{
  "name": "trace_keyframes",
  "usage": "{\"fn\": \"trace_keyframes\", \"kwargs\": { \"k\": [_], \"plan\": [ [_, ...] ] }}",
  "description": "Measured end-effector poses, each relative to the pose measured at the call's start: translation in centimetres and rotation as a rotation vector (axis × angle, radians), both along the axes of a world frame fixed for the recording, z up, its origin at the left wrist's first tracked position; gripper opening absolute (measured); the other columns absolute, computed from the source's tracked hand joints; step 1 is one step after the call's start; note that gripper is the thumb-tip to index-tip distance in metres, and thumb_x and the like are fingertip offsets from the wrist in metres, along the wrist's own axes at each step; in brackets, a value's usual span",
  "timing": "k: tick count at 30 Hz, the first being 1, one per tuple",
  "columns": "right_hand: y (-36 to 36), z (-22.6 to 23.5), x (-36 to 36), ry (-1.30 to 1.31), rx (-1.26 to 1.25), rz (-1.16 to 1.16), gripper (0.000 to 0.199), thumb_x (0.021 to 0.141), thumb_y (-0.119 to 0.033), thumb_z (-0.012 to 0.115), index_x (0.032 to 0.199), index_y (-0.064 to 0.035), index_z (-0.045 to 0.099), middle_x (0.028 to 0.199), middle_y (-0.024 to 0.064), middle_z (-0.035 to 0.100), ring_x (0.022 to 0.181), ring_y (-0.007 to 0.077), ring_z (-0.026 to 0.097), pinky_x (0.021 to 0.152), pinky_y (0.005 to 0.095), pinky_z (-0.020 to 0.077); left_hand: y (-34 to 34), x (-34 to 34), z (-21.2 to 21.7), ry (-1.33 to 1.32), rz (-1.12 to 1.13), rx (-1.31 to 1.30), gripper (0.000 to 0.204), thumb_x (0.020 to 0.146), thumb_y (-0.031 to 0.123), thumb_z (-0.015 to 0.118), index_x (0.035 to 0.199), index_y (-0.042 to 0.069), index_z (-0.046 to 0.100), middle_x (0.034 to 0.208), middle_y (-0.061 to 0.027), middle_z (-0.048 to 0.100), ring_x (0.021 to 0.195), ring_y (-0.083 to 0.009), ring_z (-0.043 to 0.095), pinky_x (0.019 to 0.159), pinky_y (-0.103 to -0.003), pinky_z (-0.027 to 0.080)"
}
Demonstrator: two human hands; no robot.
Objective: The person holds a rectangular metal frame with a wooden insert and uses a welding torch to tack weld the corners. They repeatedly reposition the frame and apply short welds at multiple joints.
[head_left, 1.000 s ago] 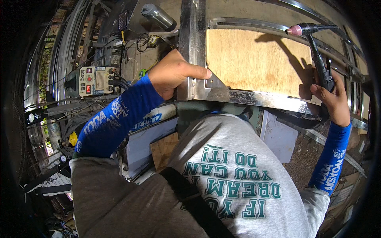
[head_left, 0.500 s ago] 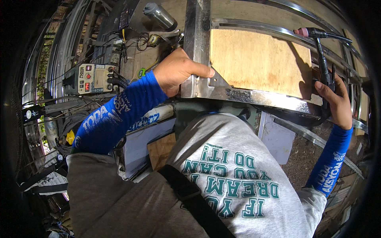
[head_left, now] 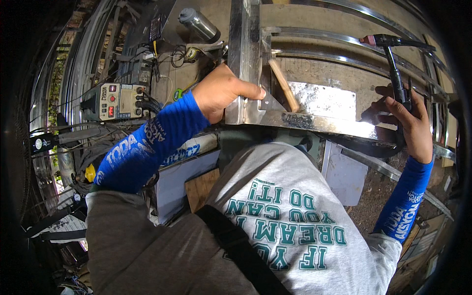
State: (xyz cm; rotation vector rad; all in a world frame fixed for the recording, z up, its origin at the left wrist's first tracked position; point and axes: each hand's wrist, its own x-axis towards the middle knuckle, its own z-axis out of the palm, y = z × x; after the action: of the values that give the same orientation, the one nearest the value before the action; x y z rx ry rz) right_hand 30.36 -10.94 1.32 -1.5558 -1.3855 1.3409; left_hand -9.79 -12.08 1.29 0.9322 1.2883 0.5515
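Note:
My left hand point(head_left: 221, 93) grips the corner of a shiny metal frame point(head_left: 243, 44), its thumb pressed on a triangular metal gusset plate point(head_left: 270, 102). A TIG welding torch point(head_left: 395, 69) with a pink cup is held in my right hand point(head_left: 415, 118), its head pointing left above the frame. The right fingers are partly spread behind the torch handle. Inside the frame, near the gusset, a narrow piece of light wood point(head_left: 284, 86) leans at a slant, looking like a board seen edge-on. Beside it shows a bright, scuffed metal plate point(head_left: 327, 101).
To the left stands a welding machine point(head_left: 118, 102) with knobs and cables. A grey steel tumbler point(head_left: 199, 24) and a tape measure point(head_left: 194, 54) are at the back left. Several metal bars point(head_left: 319, 33) cross the frame. A yellow knob point(head_left: 90, 173) sits at the far left.
The plywood board that lay flat inside the frame has tipped away, uncovering the metal plate. My right fingers have spread off its edge. My left hand keeps its hold on the frame corner.

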Motion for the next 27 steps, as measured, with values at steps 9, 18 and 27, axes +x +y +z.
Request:
{"fn": "trace_keyframes", "kwargs": {
  "k": [9, 18, 27],
  "plan": [
    [-1.0, 0.5, -1.3, -0.144, 0.084, -0.017, 0.041, 0.098, -0.021, 0.076, 0.129, 0.0002, 0.059, 0.097, 0.0040, 0.068, 0.081, 0.0105, 0.066, 0.068, 0.0251, 0.0571, 0.6, -0.5, 0.5, -0.037, -0.005, -0.016, 0.037, 0.092, 0.007, 0.074, 0.125, -0.004, 0.063, 0.108, -0.0121, 0.074, 0.093, -0.0186, 0.072, 0.085, -0.034, 0.057],
    [-1.0, -1.9, 3.4, -0.104, 0.196, -0.214, 0.046, 0.097, -0.018, 0.077, 0.135, 0.0023, 0.062, 0.105, 0.0055, 0.070, 0.087, 0.0101, 0.063, 0.077, 0.0235, 0.0509, 0.5, -5.1, -2.2, -0.286, 0.211, 0.219, 0.061, 0.108, 0.032, 0.056, 0.154, -0.003, 0.036, 0.139, -0.0206, 0.058, 0.129, -0.0260, 0.059, 0.110, -0.039, 0.048],
    [-1.5, -4.4, 0.7, -0.315, 0.403, -0.377, 0.042, 0.103, -0.016, 0.070, 0.137, 0.0060, 0.058, 0.103, 0.0097, 0.072, 0.093, 0.0117, 0.065, 0.082, 0.0243, 0.0497, 0.9, -8.9, -8.4, -0.813, -0.282, 0.076, 0.090, 0.079, 0.043, 0.089, 0.147, -0.001, 0.050, 0.140, -0.0140, 0.062, 0.129, -0.0258, 0.060, 0.112, -0.042, 0.047]
  ]
}}
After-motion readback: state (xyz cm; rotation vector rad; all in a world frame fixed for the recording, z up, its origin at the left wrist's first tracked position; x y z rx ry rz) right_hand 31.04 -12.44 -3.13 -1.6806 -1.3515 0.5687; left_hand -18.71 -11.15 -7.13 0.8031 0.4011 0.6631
